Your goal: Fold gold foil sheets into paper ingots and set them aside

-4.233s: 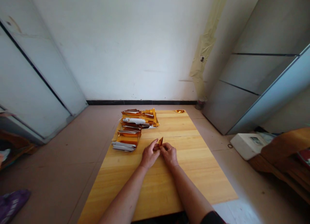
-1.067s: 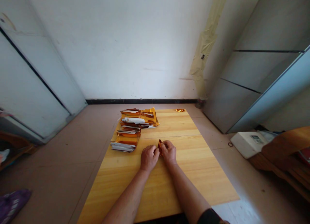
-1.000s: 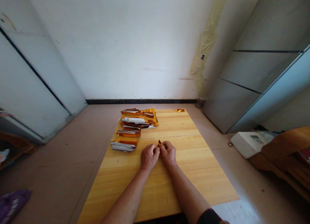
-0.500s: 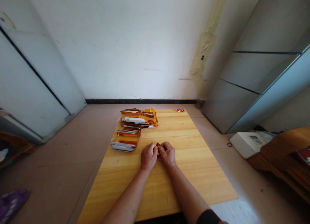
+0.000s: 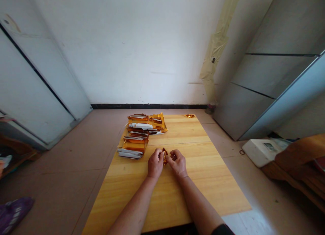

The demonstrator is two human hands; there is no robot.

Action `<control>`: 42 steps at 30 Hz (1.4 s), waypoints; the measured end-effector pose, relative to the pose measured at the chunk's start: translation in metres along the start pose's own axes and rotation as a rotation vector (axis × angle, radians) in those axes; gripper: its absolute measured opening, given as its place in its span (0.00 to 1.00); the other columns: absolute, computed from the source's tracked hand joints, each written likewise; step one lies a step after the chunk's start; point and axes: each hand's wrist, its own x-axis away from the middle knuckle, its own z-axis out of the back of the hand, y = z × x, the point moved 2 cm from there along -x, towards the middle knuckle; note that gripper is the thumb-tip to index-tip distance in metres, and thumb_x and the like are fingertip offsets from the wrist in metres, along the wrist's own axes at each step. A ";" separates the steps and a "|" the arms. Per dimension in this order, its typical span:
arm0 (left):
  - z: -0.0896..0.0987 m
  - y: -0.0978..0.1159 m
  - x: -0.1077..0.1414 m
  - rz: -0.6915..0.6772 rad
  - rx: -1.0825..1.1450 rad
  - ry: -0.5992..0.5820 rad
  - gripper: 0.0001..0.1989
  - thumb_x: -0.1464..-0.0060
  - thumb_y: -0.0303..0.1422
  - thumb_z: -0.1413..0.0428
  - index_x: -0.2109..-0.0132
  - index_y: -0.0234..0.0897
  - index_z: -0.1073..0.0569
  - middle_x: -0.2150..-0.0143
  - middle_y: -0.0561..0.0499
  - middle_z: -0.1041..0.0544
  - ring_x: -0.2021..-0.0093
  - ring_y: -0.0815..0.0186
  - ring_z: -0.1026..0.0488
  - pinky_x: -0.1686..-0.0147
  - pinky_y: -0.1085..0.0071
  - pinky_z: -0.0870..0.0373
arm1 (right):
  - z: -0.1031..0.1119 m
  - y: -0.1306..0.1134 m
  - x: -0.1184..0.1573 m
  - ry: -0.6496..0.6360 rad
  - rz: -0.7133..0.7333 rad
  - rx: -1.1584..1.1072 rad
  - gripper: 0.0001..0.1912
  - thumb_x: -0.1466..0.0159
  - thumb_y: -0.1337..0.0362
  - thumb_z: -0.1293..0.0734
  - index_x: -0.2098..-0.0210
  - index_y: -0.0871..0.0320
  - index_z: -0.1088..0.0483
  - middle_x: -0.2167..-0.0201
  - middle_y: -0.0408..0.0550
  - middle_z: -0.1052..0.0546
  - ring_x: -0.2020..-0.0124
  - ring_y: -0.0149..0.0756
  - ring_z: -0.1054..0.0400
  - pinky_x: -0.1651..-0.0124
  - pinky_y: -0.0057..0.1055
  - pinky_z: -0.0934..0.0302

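Observation:
Over the middle of the wooden table, a small folded piece of shiny gold foil paper [image 5: 165,157] sits between my two hands. My left hand [image 5: 154,163] pinches its left side with thumb and forefinger. From the right, my right hand [image 5: 178,163] has its thumb and curled fingers closed at the paper's other edge. Part of the paper is hidden by the fingers. Beyond my left hand lie stacks of gold foil paper sheets [image 5: 137,145] with white edges showing. A single gold foil piece [image 5: 189,116] rests at the far right corner.
The wooden table [image 5: 203,191] stands before a white wall [image 5: 142,52]. A grey refrigerator [image 5: 254,92] is at the right, with a white box [image 5: 256,152] on that side. On the floor at left is a purple bag [image 5: 15,213].
My right hand has moved slightly right, away from my left hand, and more of the gold foil paper shows between them. The view has shifted slightly.

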 end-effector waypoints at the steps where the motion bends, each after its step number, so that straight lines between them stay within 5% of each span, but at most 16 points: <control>1: 0.000 0.000 0.000 0.022 0.038 0.005 0.10 0.42 0.38 0.56 0.66 0.39 0.33 0.70 0.53 0.26 0.70 0.68 0.30 0.69 0.75 0.37 | 0.002 -0.001 0.002 -0.011 0.007 0.004 0.11 0.47 0.55 0.35 0.72 0.57 0.33 0.78 0.41 0.31 0.78 0.29 0.39 0.73 0.24 0.43; 12: 0.003 0.003 0.000 0.062 0.180 -0.023 0.08 0.45 0.38 0.54 0.66 0.39 0.34 0.71 0.53 0.26 0.70 0.67 0.28 0.69 0.75 0.36 | 0.003 0.004 0.002 0.019 0.005 0.083 0.07 0.46 0.59 0.36 0.72 0.57 0.32 0.77 0.39 0.31 0.78 0.28 0.38 0.73 0.23 0.44; 21: 0.001 0.002 0.001 0.010 0.119 -0.014 0.10 0.44 0.38 0.54 0.70 0.39 0.36 0.77 0.56 0.31 0.75 0.70 0.33 0.73 0.76 0.40 | 0.003 0.000 -0.005 0.023 0.167 0.234 0.09 0.41 0.62 0.39 0.76 0.57 0.32 0.76 0.42 0.30 0.75 0.28 0.37 0.70 0.23 0.45; 42: -0.019 0.001 -0.004 0.182 0.350 0.059 0.11 0.50 0.40 0.47 0.70 0.36 0.29 0.75 0.53 0.26 0.73 0.68 0.30 0.73 0.77 0.37 | 0.035 0.007 -0.011 0.014 0.143 0.357 0.09 0.41 0.61 0.40 0.72 0.56 0.30 0.73 0.43 0.28 0.74 0.28 0.35 0.70 0.23 0.44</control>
